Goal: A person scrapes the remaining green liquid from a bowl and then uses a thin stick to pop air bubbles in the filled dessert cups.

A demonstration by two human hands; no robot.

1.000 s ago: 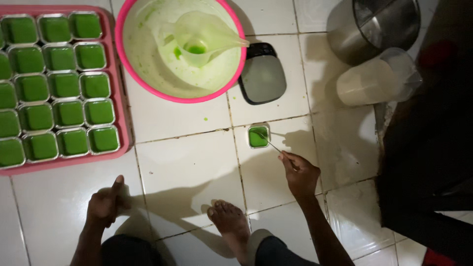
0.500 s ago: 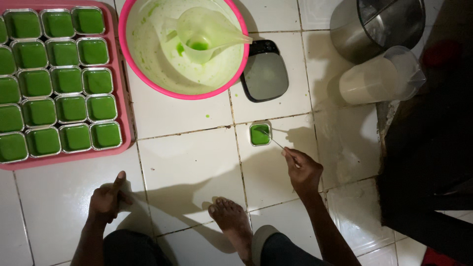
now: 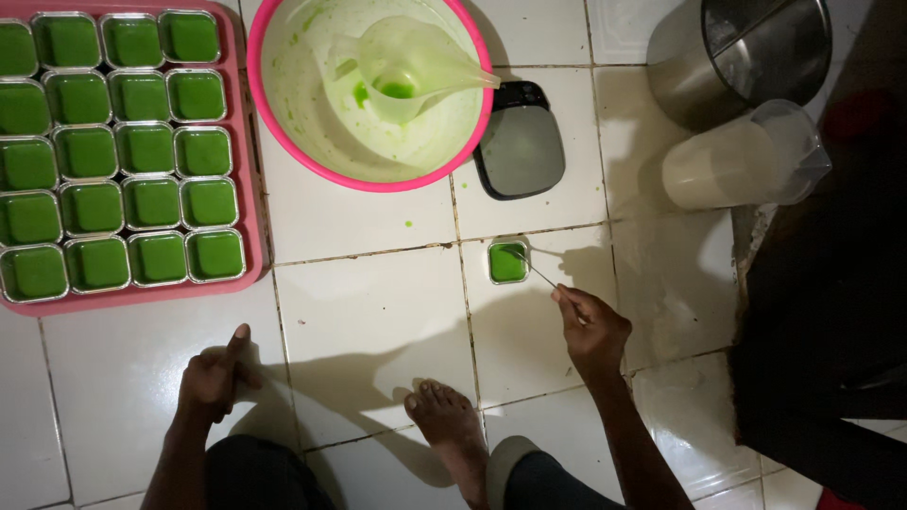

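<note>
My right hand pinches a thin metal spoon whose tip reaches into a small square foil cup of green mixture standing alone on the white tiled floor. My left hand rests on my left knee, fingers curled with the thumb up, holding nothing. My bare foot is planted on the tiles between the two hands.
A pink tray at the left holds several foil cups of green mixture. A pink basin with a clear jug lying in it stands at the top. A black scale, a metal pot and a measuring jug of pale liquid stand to the right.
The view has drifted slightly. My right hand stays at the single cup, working the spoon in it; the left hand has not moved.
</note>
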